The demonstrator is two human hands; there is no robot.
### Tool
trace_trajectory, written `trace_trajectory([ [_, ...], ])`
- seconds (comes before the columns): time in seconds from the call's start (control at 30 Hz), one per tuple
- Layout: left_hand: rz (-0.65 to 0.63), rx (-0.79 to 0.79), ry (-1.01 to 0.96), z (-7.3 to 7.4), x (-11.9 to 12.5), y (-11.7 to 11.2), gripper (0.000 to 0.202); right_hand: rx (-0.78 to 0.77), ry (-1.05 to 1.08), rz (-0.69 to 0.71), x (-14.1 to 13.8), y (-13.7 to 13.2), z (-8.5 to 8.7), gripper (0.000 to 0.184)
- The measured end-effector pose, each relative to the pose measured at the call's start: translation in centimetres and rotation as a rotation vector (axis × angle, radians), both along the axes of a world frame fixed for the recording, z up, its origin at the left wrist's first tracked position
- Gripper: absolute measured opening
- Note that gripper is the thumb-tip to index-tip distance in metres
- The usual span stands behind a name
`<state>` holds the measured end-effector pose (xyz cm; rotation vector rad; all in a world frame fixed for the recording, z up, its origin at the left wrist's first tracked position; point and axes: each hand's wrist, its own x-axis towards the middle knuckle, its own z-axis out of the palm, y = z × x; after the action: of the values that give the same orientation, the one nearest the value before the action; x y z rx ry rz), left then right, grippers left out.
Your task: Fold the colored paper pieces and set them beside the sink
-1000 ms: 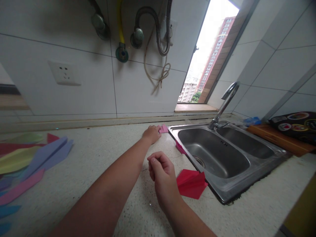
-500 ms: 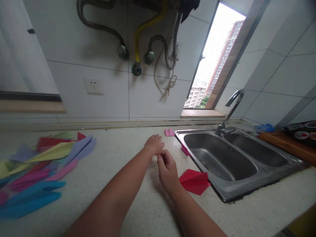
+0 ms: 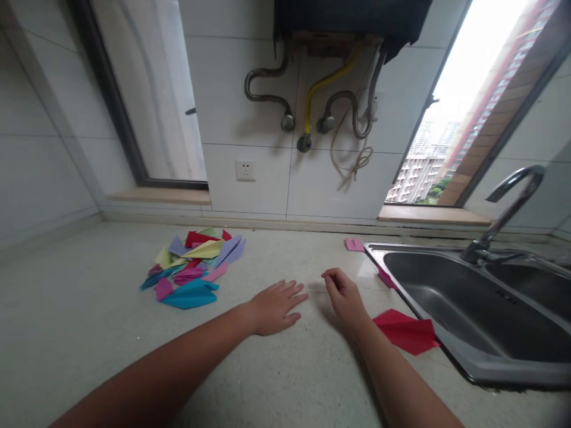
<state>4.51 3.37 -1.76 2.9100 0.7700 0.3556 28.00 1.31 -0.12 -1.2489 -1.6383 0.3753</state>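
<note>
My left hand (image 3: 279, 306) is over the pale counter (image 3: 267, 380), palm down with its fingers spread, and nothing shows in it. To its right, my right hand (image 3: 345, 297) is curled, fingers bent in toward the thumb; no object shows between them. A red folded paper plane (image 3: 408, 331) lies just right of my right wrist, its tip by the sink edge. Beyond my right hand are a magenta folded paper (image 3: 386, 277) against the sink rim and a small pink folded paper (image 3: 354, 244). A pile of colourful paper planes (image 3: 196, 261) lies left of my left hand.
A steel double sink (image 3: 446, 333) with a curved faucet (image 3: 513, 196) is set into the counter on the right. The tiled wall behind carries a socket (image 3: 245, 170), hoses and a yellow pipe (image 3: 308, 107) under a dark box (image 3: 348, 21). Windows stand on both sides.
My hands have moved apart: the left now spreads its fingers farther left, and the right stays curled. The view has turned left, bringing the whole paper pile into sight.
</note>
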Motion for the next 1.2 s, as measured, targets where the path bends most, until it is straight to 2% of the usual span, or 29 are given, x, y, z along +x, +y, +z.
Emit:
trace_trajectory([
  [0.1, 0.021, -0.022, -0.005, 0.5, -3.7, -2.6, 0.056, -0.046, -0.066, 0.039, -0.6, 0.4, -0.5, 0.019],
  [0.2, 0.025, -0.03, -0.014, 1.3, -6.0, -4.6, 0.056, -0.093, -0.138, 0.079, -1.1, 0.8, -0.9, 0.02],
  [0.37, 0.023, 0.021, -0.062, 3.7, -9.4, -5.9, 0.041, -0.123, -0.224, 0.077, -1.2, 1.4, -1.3, 0.024],
  [0.43, 0.094, 0.076, -0.112, 4.8, -11.4, -5.6, 0.035, -0.122, -0.238, 0.071, -1.1, 1.5, -1.4, 0.025],
  [0.53, 0.328, 0.178, -0.228, 5.8, -15.2, -4.6, 0.031, -0.12, -0.257, 0.055, -1.0, 1.4, -1.4, 0.025],
  [0.63, 0.501, 0.234, -0.291, 5.7, -19.1, -3.8, 0.029, -0.114, -0.277, 0.043, -1.0, 1.4, -1.4, 0.025],
  [0.73, 0.559, 0.257, -0.313, 4.8, -21.9, -3.4, 0.032, -0.104, -0.287, 0.016, -1.1, 1.4, -1.4, 0.026],
  [0.83, 0.539, 0.246, -0.254, 3.9, -23.1, -3.1, 0.029, -0.104, -0.319, -0.016, -1.3, 1.4, -1.5, 0.027],
  [0.97, 0.483, 0.232, -0.191, 3.4, -23.3, -2.8, 0.022, -0.111, -0.373, -0.05, -1.5, 1.2, -1.5, 0.028],
  [1.07, 0.476, 0.225, -0.191, 3.6, -23.1, -2.8, 0.02, -0.111, -0.409, -0.073, -1.8, 0.9, -1.4, 0.028],
  [1.2, 0.474, 0.193, -0.294, 4.3, -21.7, -3.5, 0.023, -0.103, -0.477, -0.071, -2.5, 0.2, -1.1, 0.025],
])
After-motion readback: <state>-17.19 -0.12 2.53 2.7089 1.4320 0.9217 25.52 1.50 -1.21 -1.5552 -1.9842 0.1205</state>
